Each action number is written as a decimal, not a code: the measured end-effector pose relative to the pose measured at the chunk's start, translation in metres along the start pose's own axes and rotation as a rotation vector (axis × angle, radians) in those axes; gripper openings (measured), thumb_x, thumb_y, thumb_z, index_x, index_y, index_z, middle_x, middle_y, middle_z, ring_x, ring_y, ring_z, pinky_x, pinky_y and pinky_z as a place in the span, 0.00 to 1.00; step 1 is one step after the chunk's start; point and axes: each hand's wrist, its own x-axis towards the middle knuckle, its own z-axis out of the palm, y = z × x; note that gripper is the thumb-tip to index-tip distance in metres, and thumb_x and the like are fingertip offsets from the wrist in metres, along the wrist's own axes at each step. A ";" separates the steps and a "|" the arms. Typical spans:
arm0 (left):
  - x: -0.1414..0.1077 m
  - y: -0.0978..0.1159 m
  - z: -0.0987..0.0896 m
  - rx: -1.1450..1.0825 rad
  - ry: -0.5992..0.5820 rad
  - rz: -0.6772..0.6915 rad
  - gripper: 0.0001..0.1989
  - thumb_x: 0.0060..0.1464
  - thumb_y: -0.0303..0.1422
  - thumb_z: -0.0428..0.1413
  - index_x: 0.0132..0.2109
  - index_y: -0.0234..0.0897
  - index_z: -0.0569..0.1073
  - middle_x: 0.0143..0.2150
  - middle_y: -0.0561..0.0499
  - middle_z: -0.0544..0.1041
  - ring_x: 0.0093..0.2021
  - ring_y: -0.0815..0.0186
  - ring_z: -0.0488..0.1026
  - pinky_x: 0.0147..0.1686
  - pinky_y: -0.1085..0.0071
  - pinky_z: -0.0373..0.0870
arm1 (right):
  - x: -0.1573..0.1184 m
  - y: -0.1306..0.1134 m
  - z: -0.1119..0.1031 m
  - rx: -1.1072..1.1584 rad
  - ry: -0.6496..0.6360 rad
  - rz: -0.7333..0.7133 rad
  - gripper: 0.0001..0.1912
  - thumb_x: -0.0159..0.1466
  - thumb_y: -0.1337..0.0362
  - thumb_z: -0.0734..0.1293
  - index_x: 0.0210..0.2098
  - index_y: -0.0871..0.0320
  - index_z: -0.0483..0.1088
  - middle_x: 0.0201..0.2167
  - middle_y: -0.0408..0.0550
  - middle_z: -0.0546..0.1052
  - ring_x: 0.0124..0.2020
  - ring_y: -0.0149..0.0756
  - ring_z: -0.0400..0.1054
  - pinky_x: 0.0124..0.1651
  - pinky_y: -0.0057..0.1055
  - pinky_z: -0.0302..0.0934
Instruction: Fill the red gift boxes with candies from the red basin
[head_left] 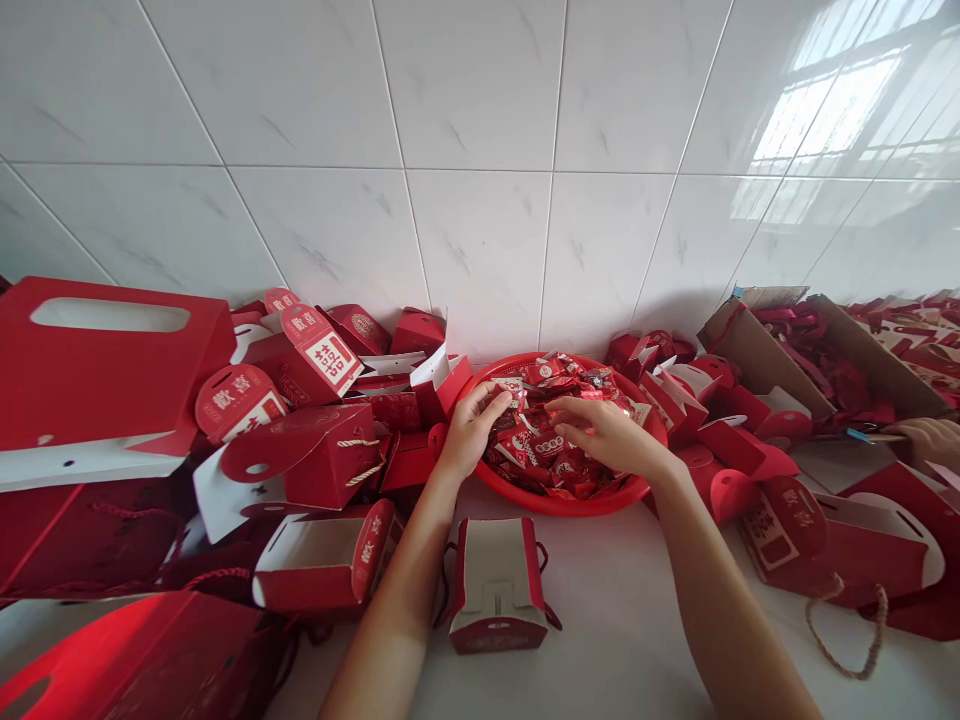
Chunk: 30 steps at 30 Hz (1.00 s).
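Observation:
A round red plastic basin (pixel 574 506) is filled with small red wrapped candies (pixel 544 440). My left hand (pixel 471 428) is at the basin's left side, thumb and fingers closed on a wrapped candy (pixel 512 388) near the rim. Over the right half of the pile, my right hand (pixel 604 432) reaches in from the right, its thumb and fingers apart and the fingertips close to the candies. Between my forearms, in front of the basin, stands an open red gift box (pixel 499 632) with a pale inside and dark cord handles; no candy shows in it.
Several red gift boxes (pixel 307 455) are heaped at the left, one large box (pixel 112 370) nearest. More boxes (pixel 847 540) lie at the right. Behind them stands a cardboard carton (pixel 780 365) holding red ribbons (pixel 821 350). Another person's hand (pixel 926 438) shows at the right edge. A tiled wall (pixel 480 250) rises behind.

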 end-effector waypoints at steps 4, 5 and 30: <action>0.000 0.000 0.000 0.008 -0.001 0.002 0.14 0.51 0.45 0.64 0.34 0.38 0.77 0.33 0.53 0.76 0.36 0.65 0.72 0.39 0.72 0.69 | 0.003 0.002 0.008 -0.001 -0.117 0.026 0.23 0.58 0.81 0.58 0.42 0.58 0.78 0.40 0.49 0.83 0.42 0.39 0.76 0.44 0.31 0.67; 0.000 0.000 -0.001 0.010 0.000 0.003 0.14 0.51 0.45 0.64 0.34 0.38 0.77 0.33 0.53 0.76 0.37 0.65 0.72 0.39 0.72 0.69 | 0.003 0.002 0.008 -0.029 -0.176 0.042 0.25 0.55 0.83 0.57 0.41 0.59 0.79 0.40 0.49 0.83 0.42 0.39 0.76 0.45 0.31 0.67; -0.001 0.002 0.002 -0.009 -0.011 -0.035 0.16 0.48 0.46 0.66 0.35 0.38 0.78 0.34 0.53 0.78 0.37 0.64 0.73 0.41 0.70 0.70 | -0.001 0.013 -0.011 0.077 0.233 0.140 0.08 0.58 0.59 0.70 0.27 0.56 0.71 0.23 0.42 0.76 0.24 0.33 0.65 0.29 0.30 0.58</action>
